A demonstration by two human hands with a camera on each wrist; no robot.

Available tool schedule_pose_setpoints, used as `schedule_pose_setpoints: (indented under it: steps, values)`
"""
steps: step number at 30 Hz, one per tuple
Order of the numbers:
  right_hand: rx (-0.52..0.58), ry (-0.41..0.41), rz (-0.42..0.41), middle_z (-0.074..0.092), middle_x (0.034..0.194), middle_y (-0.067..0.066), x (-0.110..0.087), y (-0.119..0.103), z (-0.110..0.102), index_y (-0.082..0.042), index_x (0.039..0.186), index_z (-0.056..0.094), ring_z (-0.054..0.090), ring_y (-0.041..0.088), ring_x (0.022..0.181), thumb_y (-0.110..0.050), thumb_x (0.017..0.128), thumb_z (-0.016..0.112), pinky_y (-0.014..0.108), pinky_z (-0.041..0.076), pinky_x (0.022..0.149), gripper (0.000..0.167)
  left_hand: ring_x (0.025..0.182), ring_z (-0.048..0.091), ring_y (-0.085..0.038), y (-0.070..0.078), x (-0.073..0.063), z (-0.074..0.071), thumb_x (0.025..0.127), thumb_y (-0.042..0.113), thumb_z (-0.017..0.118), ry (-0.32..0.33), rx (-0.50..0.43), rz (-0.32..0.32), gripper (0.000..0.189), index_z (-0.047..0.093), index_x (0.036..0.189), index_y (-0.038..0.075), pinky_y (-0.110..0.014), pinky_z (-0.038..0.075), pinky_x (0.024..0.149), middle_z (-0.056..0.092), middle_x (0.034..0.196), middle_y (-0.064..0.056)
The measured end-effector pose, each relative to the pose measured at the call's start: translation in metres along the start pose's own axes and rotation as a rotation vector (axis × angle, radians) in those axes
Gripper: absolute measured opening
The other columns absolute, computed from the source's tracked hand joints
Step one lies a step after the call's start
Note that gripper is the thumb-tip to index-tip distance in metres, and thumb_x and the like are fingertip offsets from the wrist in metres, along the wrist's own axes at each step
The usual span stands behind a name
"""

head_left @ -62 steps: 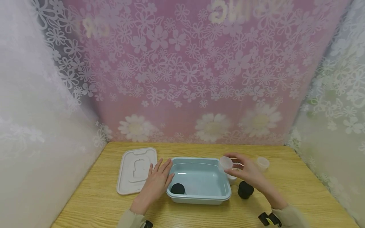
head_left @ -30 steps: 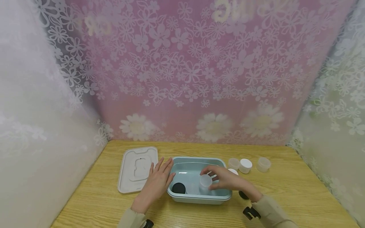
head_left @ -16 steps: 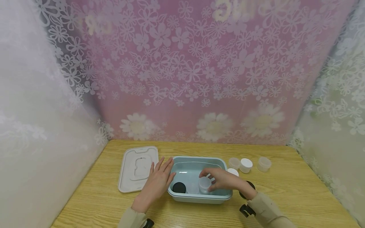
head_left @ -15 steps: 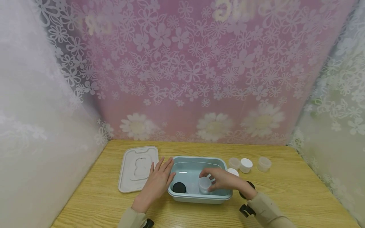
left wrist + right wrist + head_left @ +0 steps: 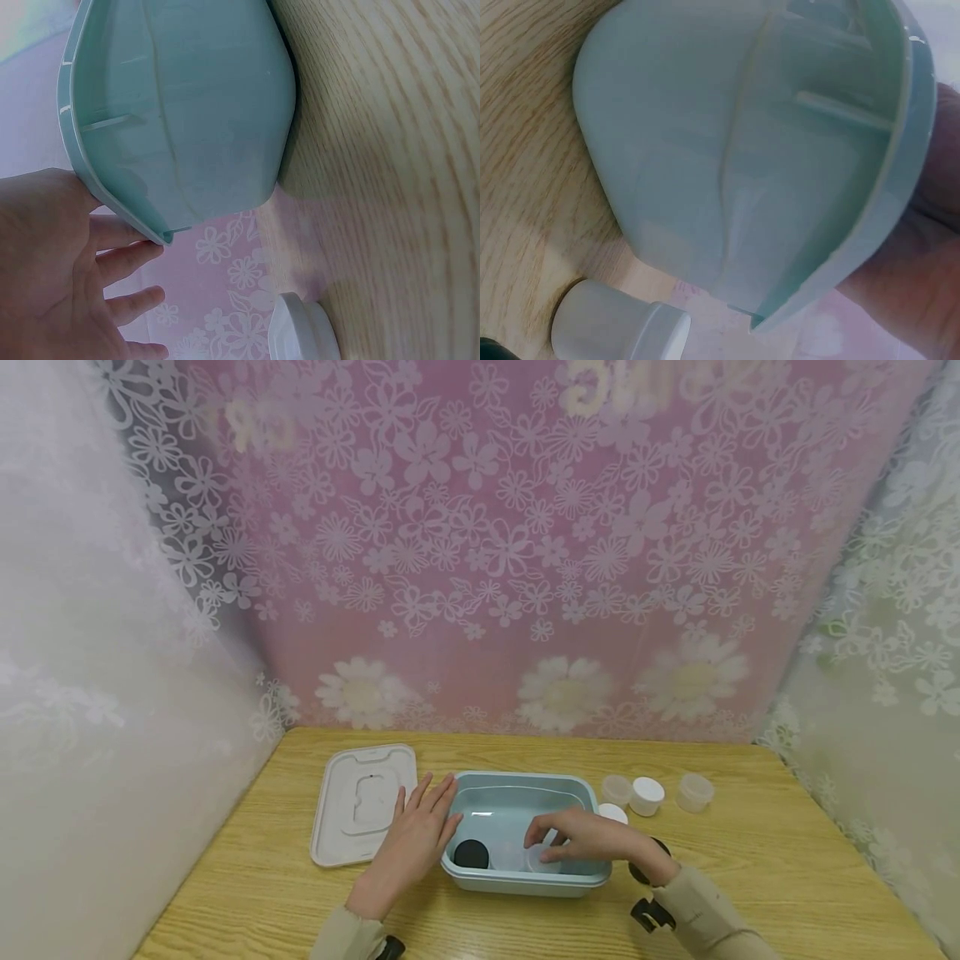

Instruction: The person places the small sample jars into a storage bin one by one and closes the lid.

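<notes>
A light blue plastic tub [image 5: 525, 883] sits on the table. My left hand [image 5: 414, 837] rests at its left end, fingers straight and spread, touching the rim. Inside the tub, my right hand [image 5: 581, 833] reaches over the right wall and pinches a clear, cloudy plastic jar [image 5: 546, 863] low near the front wall. Left of that jar stands another clear jar [image 5: 507, 857], and then a black-lidded jar [image 5: 471, 854] in the front left corner. The right wrist view shows the tub's outer wall [image 5: 682, 150], which hides the fingertips.
A pale lid [image 5: 360, 802] lies left of the tub. To its right stand clear jars [image 5: 695, 792] [image 5: 617, 790], white-lidded jars [image 5: 647, 796] [image 5: 612, 812], and a black jar [image 5: 651, 860] partly behind the right wrist. Flowered cloth [image 5: 525, 568] hangs behind the table.
My right hand has carried the clear jar from beyond the tub's right edge into the tub and lowered it beside the other clear jar. The left hand stays at the rim.
</notes>
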State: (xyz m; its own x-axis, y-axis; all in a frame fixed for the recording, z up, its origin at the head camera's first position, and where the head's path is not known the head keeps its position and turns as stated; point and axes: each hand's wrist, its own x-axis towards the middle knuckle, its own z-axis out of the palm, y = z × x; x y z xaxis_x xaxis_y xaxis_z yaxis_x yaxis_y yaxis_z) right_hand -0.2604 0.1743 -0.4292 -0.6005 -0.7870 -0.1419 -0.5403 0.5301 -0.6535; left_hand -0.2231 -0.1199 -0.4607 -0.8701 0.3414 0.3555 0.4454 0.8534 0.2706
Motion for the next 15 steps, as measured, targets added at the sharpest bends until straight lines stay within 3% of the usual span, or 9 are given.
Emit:
schedule_pose_setpoints:
  steps: [4,7,15]
  values:
    - [-0.009,0.004,-0.006,0.07,0.116,-0.002,-0.002,-0.001,0.0,-0.016,0.118,0.069,0.07,0.013,0.103,-0.019,0.101,0.064,0.025,0.056,0.086,0.018,0.146,0.034,-0.042,0.0,0.0,0.0,0.106,0.029,0.055,0.011,-0.005,0.005,0.051,0.05,0.15,0.004,-0.071,0.024,0.113,0.047,0.155,-0.011]
    - [-0.011,0.056,-0.02,0.07,0.118,0.001,-0.005,-0.003,-0.002,-0.014,0.121,0.068,0.069,0.014,0.105,-0.023,0.103,0.062,0.027,0.056,0.086,0.021,0.146,0.035,-0.043,0.001,-0.001,0.001,0.106,0.028,0.055,0.013,-0.009,0.01,0.05,0.05,0.149,0.004,-0.072,0.024,0.113,0.047,0.155,-0.011]
    - [0.114,0.343,-0.09,0.068,0.125,0.012,-0.017,0.005,-0.007,-0.006,0.128,0.065,0.067,0.031,0.113,-0.019,0.105,0.058,0.029,0.056,0.091,0.028,0.147,0.034,-0.042,0.001,-0.001,-0.001,0.107,0.029,0.053,-0.005,0.0,-0.001,0.05,0.049,0.15,0.005,-0.071,0.024,0.114,0.046,0.156,-0.01]
